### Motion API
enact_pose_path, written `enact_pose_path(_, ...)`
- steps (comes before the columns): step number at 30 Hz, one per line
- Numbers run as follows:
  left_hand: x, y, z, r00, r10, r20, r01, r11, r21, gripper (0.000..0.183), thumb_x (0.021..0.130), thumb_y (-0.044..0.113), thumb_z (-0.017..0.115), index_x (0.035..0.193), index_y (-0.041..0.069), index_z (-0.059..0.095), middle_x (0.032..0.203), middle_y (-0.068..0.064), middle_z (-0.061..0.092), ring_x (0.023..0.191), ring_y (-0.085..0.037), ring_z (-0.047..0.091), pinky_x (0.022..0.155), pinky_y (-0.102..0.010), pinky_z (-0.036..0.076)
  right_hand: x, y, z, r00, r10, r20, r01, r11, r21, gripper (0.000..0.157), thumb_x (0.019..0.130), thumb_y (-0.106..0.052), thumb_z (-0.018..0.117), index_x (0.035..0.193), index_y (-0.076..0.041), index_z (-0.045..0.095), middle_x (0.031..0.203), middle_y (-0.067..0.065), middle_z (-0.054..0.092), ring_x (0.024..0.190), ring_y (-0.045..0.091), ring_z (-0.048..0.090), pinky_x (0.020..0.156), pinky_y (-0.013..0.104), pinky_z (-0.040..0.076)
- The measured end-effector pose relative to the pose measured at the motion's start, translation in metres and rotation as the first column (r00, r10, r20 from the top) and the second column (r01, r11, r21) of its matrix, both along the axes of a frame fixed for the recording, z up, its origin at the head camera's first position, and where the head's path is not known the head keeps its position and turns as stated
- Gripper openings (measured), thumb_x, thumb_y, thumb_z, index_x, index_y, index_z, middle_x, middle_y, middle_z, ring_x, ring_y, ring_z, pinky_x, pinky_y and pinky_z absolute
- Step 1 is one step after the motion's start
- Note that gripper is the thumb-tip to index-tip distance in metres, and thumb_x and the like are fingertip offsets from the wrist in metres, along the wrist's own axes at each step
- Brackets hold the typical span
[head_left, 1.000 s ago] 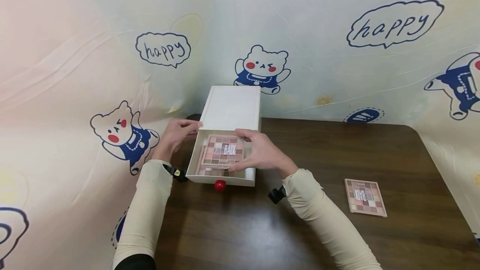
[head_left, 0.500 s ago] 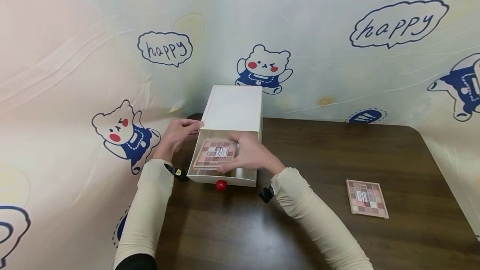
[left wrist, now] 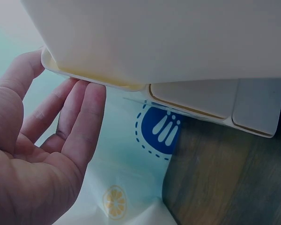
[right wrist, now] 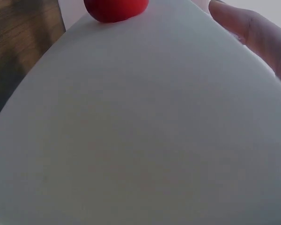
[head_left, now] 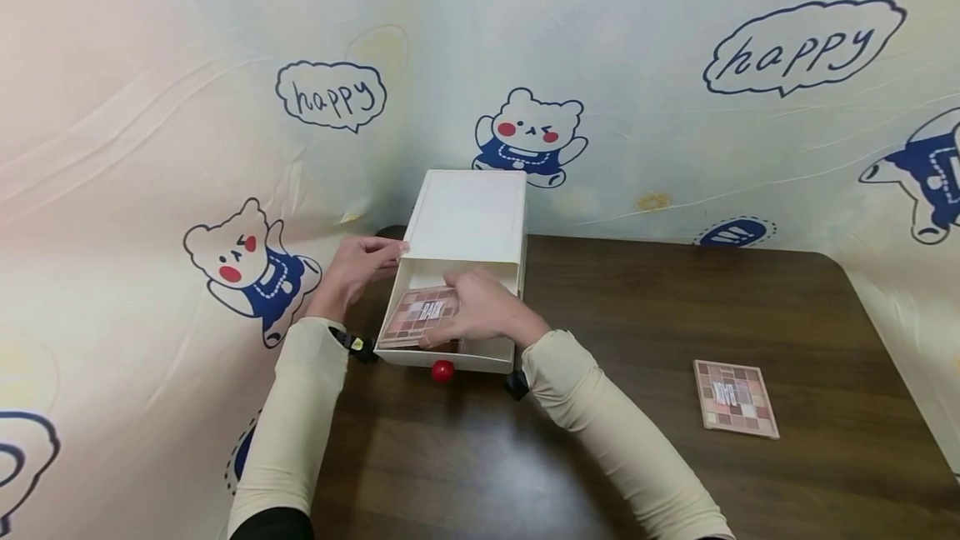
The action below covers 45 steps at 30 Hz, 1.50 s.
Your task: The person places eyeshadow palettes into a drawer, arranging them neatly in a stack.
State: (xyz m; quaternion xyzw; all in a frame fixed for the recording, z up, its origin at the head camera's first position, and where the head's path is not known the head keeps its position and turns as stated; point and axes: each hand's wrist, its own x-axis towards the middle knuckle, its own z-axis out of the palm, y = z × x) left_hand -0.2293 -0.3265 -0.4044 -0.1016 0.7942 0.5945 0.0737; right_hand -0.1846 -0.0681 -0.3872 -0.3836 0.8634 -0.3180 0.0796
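A white drawer box (head_left: 468, 215) stands at the back of the table with its drawer (head_left: 480, 362) pulled out toward me. My left hand (head_left: 356, 273) pinches the box's front left edge; in the left wrist view the thumb and fingertips of that hand (left wrist: 51, 136) meet the edge. Inside the drawer, my right hand (head_left: 483, 307) holds an eyeshadow palette (head_left: 420, 313) by its right side, over the drawer's left part. Its fingers partly cover the palette. In the right wrist view, the white drawer wall (right wrist: 131, 131) fills most of the picture, with the right thumb (right wrist: 253, 33) at the top right.
A red round knob (head_left: 442, 371) sticks out from the drawer front. Another eyeshadow palette (head_left: 737, 398) lies on the brown wooden table (head_left: 600, 448) to the right. A printed cloth (head_left: 637, 132) hangs behind and along the left.
My right hand has moved left and lower in the drawer, carrying the eyeshadow palette toward the drawer's front left corner. The left hand has stayed at the box's edge.
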Motion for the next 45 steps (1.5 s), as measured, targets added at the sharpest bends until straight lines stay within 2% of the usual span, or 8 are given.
enact_pose_path(7,-0.002,0.002,-0.001,1.000,-0.006,0.001,0.006,1.000,0.004,0.055,0.086,0.031,0.082,0.124,-0.005,0.067,0.121,-0.022,0.064,0.097,-0.027,0.070,0.095,-0.047,0.053,0.001,0.000,-0.001,1.000,-0.015,-0.008,0.015,1.000,0.007,0.079,0.067,-0.064,0.083,0.112,-0.001,0.063,0.078,-0.001,0.060,0.074,0.016,0.055,0.066,0.026,0.048)
enact_pose_path(12,-0.003,0.002,-0.001,1.000,-0.001,0.007,0.001,1.000,0.009,0.054,0.088,0.029,0.081,0.126,-0.006,0.065,0.122,-0.022,0.063,0.097,-0.026,0.069,0.094,-0.046,0.054,0.003,0.002,0.000,0.998,-0.038,0.041,0.039,0.999,-0.004,0.099,0.068,-0.071,0.079,0.129,0.004,0.060,0.082,0.001,0.063,0.082,0.017,0.057,0.076,0.027,0.052)
enact_pose_path(16,-0.003,0.002,-0.001,1.000,0.002,0.008,-0.002,1.000,0.019,0.056,0.088,0.029,0.081,0.127,-0.007,0.064,0.123,-0.024,0.062,0.098,-0.026,0.068,0.096,-0.047,0.052,0.006,0.005,0.002,0.995,-0.056,0.088,0.057,0.998,-0.009,0.110,0.068,-0.073,0.078,0.142,0.004,0.051,0.116,0.012,0.068,0.106,0.021,0.060,0.097,0.033,0.051)
enact_pose_path(19,-0.003,0.001,-0.001,1.000,-0.003,0.012,0.003,1.000,0.007,0.057,0.087,0.030,0.081,0.128,-0.007,0.064,0.123,-0.023,0.062,0.098,-0.026,0.068,0.096,-0.046,0.053,0.009,0.011,0.005,0.985,-0.062,0.162,0.073,0.995,-0.062,0.109,0.069,-0.069,0.080,0.146,0.000,0.048,0.141,0.014,0.056,0.119,0.025,0.056,0.104,0.039,0.047)
enact_pose_path(25,-0.003,0.000,-0.003,1.000,0.000,0.014,0.000,1.000,0.002,0.056,0.088,0.030,0.081,0.127,-0.006,0.064,0.121,-0.023,0.063,0.097,-0.024,0.069,0.094,-0.044,0.054,0.017,0.032,0.014,0.961,-0.045,0.272,0.103,0.974,-0.203,0.100,0.069,-0.061,0.085,0.147,-0.010,0.048,0.144,0.008,0.052,0.125,0.029,0.052,0.103,0.044,0.048)
enact_pose_path(31,-0.004,0.001,-0.005,1.000,0.013,0.006,-0.013,1.000,0.022,0.057,0.086,0.032,0.082,0.125,-0.005,0.065,0.122,-0.020,0.062,0.099,-0.026,0.067,0.097,-0.046,0.052,0.027,0.060,0.018,0.959,-0.134,0.249,0.193,0.953,-0.232,0.093,0.067,-0.059,0.086,0.143,-0.016,0.053,0.140,-0.001,0.054,0.124,0.020,0.051,0.101,0.045,0.049)
enact_pose_path(37,-0.003,0.001,-0.004,1.000,0.021,0.013,-0.021,1.000,0.008,0.054,0.087,0.031,0.082,0.124,-0.004,0.066,0.125,-0.020,0.061,0.103,-0.031,0.065,0.092,-0.041,0.055,0.032,0.088,0.014,0.966,-0.164,0.198,0.214,0.940,-0.266,0.092,0.069,-0.056,0.088,0.142,-0.012,0.055,0.139,0.001,0.056,0.122,0.021,0.053,0.101,0.044,0.049)
enact_pose_path(45,-0.002,0.001,-0.003,1.000,0.013,0.010,-0.012,1.000,-0.008,0.057,0.086,0.034,0.082,0.125,-0.004,0.066,0.126,-0.020,0.061,0.103,-0.030,0.066,0.090,-0.040,0.056,0.036,0.126,0.001,0.932,-0.263,0.249,0.325,0.910,-0.255,0.094,0.069,-0.056,0.089,0.144,-0.013,0.052,0.143,0.000,0.054,0.128,0.024,0.050,0.103,0.051,0.047)
